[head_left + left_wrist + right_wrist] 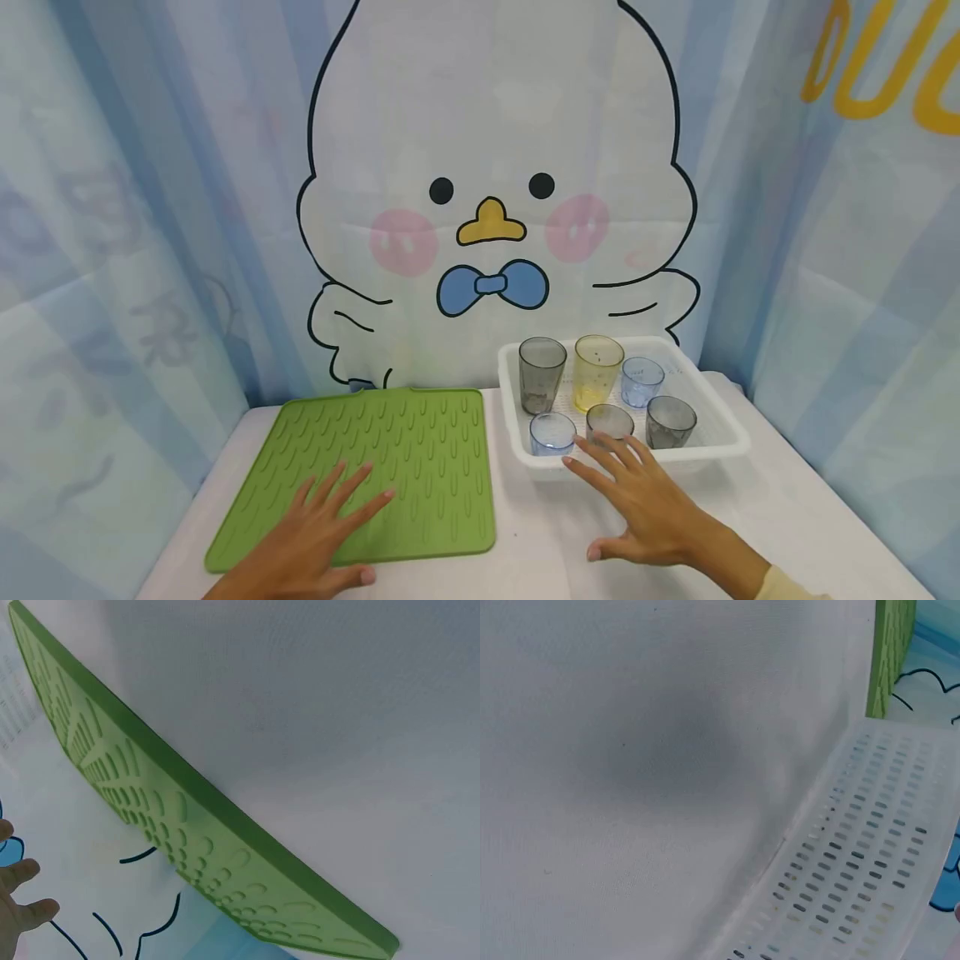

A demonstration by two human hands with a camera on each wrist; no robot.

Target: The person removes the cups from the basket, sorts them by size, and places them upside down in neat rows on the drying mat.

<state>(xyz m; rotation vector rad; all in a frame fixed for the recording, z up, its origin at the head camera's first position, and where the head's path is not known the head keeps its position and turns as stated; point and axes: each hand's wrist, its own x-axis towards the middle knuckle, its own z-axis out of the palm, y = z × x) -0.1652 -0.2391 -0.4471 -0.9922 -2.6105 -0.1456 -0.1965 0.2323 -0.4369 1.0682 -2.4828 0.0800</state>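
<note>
The fingers of your left hand and right hand are spread apart, holding nothing. Your left is over the near side of the mat, your right by the near rim of the basket; contact isn't clear. In the basket, on the counter, six cups stand upright. They should be light, stiff, slick and perhaps breakable: grip gently around the wall. The mat looks flexible; hold its edges.

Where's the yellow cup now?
In the head view, the yellow cup stands right of centre at the back of the white basket, between the tall gray cup and a blue cup.
</note>
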